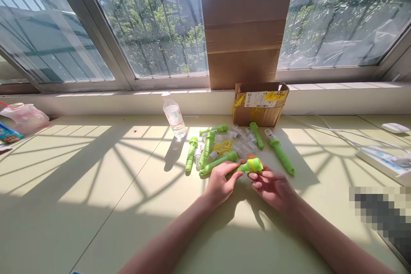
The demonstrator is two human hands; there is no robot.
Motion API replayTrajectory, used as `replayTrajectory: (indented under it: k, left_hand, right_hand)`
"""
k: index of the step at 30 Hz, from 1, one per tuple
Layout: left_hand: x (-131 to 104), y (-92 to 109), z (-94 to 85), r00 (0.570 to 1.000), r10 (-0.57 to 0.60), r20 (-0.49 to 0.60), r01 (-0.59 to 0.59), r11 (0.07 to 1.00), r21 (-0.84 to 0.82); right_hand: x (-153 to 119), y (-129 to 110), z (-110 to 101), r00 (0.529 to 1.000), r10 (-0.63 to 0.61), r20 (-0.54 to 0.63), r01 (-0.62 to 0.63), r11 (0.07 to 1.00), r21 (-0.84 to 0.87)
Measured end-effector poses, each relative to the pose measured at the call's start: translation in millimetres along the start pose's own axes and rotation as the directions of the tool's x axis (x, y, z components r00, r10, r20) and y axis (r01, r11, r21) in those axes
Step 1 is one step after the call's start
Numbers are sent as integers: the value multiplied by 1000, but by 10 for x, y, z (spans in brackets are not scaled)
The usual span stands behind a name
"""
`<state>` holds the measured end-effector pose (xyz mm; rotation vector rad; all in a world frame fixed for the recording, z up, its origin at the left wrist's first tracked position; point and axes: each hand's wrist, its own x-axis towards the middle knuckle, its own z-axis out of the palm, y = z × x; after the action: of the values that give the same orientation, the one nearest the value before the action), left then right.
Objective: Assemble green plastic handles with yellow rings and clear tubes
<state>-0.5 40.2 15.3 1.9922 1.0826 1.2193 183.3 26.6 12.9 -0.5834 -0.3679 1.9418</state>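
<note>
My left hand (222,181) is closed around the body of a green plastic tube (247,166), whose threaded open end points right. A yellow ring (252,165) sits around the tube near that end. The fingers of my right hand (272,186) pinch the tube's threaded end from below and the right. Behind my hands lie several green tubes (207,150), loose yellow rings (227,145) and clear plastic pieces (245,139). To the right lies a green tube with a clear cap (282,156).
A water bottle (174,116) stands behind the parts on the left. An open cardboard box (260,105) is at the back by the window. A power strip (383,162) with white cables lies at the right, a pink plastic bag (25,117) at the far left.
</note>
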Motion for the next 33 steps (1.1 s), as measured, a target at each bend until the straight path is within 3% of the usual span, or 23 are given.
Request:
replayTrajectory:
  k: [6,15,22,28,33]
  left_hand:
    - [1,33,-36,998,53,-20,-53,999,-2]
    - [-6,40,-55,999,40,-8,-39,997,65]
    - [-15,-3,-21,999,17,-32,-13,993,121]
    - [-8,-4,-18,992,-59,111,43,989,140]
    - [2,17,-38,993,-60,105,50,994,99]
  right_hand:
    - [2,33,12,999,-18,-27,18,1000,-3]
    - [-18,55,9,1000,-1,27,3,996,-93]
    - [-9,33,37,998,-53,-28,50,992,-117]
    - [20,-5,-5,998,-64,-16,62,992,-110]
    - [-3,-14,22,999,-37,-22,34,991,-128]
